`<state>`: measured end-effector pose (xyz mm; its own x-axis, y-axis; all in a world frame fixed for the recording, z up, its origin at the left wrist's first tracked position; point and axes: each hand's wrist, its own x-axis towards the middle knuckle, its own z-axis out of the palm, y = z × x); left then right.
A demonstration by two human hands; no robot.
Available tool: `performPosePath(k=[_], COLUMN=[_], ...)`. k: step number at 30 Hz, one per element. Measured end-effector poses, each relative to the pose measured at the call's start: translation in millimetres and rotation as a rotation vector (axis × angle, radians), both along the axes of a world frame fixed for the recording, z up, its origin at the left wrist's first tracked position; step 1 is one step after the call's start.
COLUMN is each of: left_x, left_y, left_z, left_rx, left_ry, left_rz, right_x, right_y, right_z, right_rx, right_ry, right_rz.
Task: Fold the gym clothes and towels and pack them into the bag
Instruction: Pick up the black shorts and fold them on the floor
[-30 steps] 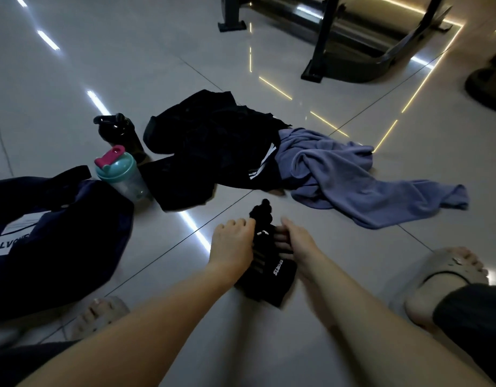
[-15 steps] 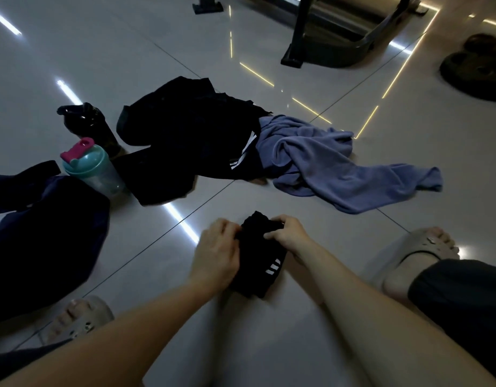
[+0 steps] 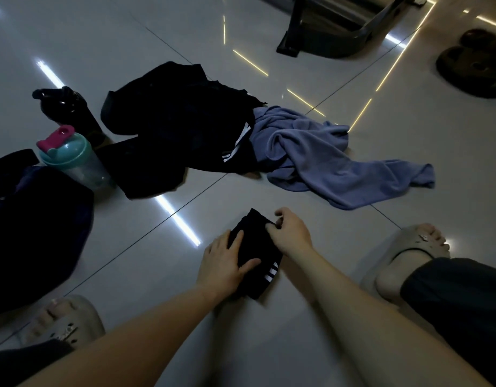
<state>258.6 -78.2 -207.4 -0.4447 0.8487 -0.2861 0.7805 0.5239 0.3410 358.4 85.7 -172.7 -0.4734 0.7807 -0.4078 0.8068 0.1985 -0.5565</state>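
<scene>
- Dark gym bag: on the floor at far left, slumped; contents cannot be made out.
- Shaker bottle: clear body, teal lid, pink cap, upright, just beside the bag; contents cannot be told.
- Black bottle: upright behind the shaker.
- Black striped garment: small, folded, flat on the tile floor between the person's feet.
- Left hand: fingers straight, pressing flat on the garment's left side.
- Right hand: thumb and fingers pinch the garment's far right edge.
- Black clothes: unfolded heap beyond the hands, touching the shaker side.
- Blue towel: crumpled, overlapping the heap's right edge.
- Open tile lies between garment and heap.
- Weight plates: far right, well apart.
</scene>
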Motion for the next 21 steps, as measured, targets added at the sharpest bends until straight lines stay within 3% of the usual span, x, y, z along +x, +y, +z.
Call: performPosePath(k=[3,5,7,10,12,15,18,21], left_x=[5,5,3,-1,-10,-26,-42,-38], left_y=[-1,-1,0,3,1,-3,2,8], left_z=[-5,-7,-9,-4,2,8,16,22], left_rx=[-0.082,-0.11,-0.153,-0.125,0.01,0.154,0.049,-0.127], left_ry=[0.109,0.154,0.154,0.032,-0.112,-0.441,-0.678,-0.636], left_rz=[-0.049,-0.065,-0.083,-0.073,-0.015,0.297,0.557,0.483], right_x=[-5,-6,4,25,24,18,14,11], right_y=[-15,-29,-39,-42,-39,-34,-29,-26], right_z=[3,-4,-20,-41,-43,-38,-28,-17], right_rx=[0.413,0.435,0.387,0.35,0.318,0.262,0.221,0.249], right_ry=[0.106,0.143,0.047,-0.074,-0.081,-0.053,-0.045,-0.111], right_rz=[0.213,0.41,0.549,0.6,0.585,0.563,0.56,0.553])
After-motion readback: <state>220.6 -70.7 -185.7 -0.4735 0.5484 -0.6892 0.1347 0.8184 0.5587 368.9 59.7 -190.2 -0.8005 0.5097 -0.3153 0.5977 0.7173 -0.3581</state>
